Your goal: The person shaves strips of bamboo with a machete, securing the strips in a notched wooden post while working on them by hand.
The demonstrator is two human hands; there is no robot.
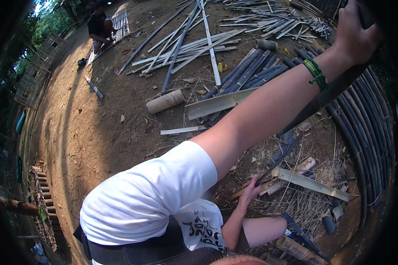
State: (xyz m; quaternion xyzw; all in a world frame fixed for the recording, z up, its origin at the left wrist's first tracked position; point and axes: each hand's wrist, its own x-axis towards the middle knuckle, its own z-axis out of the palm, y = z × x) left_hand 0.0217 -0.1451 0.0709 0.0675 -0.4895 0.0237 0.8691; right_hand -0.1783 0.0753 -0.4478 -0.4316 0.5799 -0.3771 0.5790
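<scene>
At two o'clock the left hand [358,37] curls closed around a dark pole [311,105], seemingly to steady its upper end; between four and five o'clock the right hand [250,191] wraps a wood-handled tool [237,195], fingers closed, perhaps for control; at six o'clock black lettering [202,229] marks the white shirt [137,194].

Site is an open-air bamboo-working yard. Ground is bare earth [82,132], sunlit and shadowed at nine o'clock. Split pale strips [227,39] lie heaped at twelve; further split stock [281,22] lies at one. Long dark poles [362,115] are ranked side by side at three. Fibrous litter [292,201] covers the floor at four. Trees [53,20] and slatted fencing [33,79] stand towards ten.
</scene>
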